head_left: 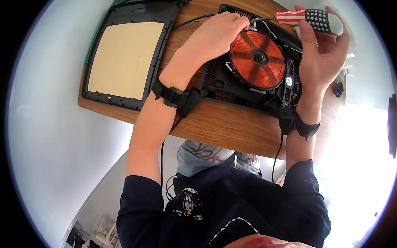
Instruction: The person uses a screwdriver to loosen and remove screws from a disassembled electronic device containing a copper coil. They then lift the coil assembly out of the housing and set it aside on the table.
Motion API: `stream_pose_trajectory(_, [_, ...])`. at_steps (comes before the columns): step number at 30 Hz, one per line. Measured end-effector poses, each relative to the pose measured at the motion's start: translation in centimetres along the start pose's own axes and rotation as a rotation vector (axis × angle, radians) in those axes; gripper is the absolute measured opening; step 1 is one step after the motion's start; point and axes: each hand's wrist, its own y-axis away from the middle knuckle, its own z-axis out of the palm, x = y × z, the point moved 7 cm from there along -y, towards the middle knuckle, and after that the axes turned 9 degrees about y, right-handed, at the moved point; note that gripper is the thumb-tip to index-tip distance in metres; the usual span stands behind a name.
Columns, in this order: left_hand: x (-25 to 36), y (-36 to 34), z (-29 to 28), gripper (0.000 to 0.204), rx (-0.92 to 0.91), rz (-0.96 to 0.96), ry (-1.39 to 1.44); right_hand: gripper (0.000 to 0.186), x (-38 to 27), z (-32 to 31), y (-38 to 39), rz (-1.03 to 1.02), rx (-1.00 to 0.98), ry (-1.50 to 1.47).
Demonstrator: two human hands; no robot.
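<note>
An opened induction cooker base (219,74) lies on the wooden desk, its round copper coil (245,53) exposed, with wires and a narrow circuit board beside it. My right hand (320,53) grips a screwdriver (306,20) with a stars-and-stripes handle, held level over the base's upper right, its shaft pointing left. My left hand (223,35) reaches to the coil's upper edge, fingertips bent down and together by the screwdriver's tip; what they hold, if anything, is hidden.
A black-framed cooker panel (124,60) with a cream underside lies at the desk's left. A small black part (339,89) sits near the right edge. Black straps with devices and cables circle both wrists. The desk's front edge (227,140) runs above the person's lap.
</note>
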Motion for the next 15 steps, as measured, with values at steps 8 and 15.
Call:
stream_pose_trajectory(8, [0.3, -0.1, 0.5, 0.022, -0.04, 0.053, -0.152, 0.058, -2.0, -0.3, -1.5, 0.208, -0.122, 0.025])
stream_pose_trajectory(15, [-0.3, 0.2, 0.4, 0.021, -0.02, 0.027, -0.113, 0.059, -1.9, 1.9, -1.4, -0.034, -0.203, 0.201])
